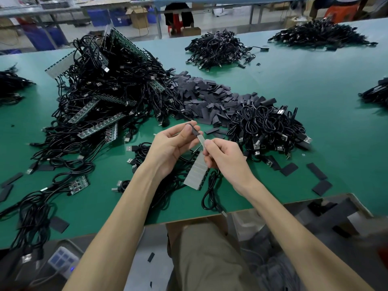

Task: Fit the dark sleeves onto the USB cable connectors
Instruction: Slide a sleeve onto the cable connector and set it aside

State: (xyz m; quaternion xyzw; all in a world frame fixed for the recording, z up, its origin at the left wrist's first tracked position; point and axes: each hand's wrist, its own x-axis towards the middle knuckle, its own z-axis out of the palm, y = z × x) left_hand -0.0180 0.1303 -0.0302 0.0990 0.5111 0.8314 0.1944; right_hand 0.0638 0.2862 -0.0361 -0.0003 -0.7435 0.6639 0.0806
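The left hand [174, 143] pinches a cabled connector piece [194, 131]; the right hand [222, 156] pinches the pale strip [198, 171] just below it. This looks like freeing one piece. The next move calls for a reach beyond both hands to the dark sleeves [210, 97].

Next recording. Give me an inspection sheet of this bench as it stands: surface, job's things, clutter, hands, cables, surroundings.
Surface: green table; cardboard box at its near edge.
Job's things: heap of dark sleeves mid-table; USB cables bundled right of the hands.
Clutter: loose sleeves scattered at right; green board strips in the left pile.
Hands: left hand pinches the top of a pale strip, where a black cable joins; right hand pinches it lower down.
Cables: tangled black heap at left; one loop lies by the near edge.
Surroundings: blue crates and a red stool behind.
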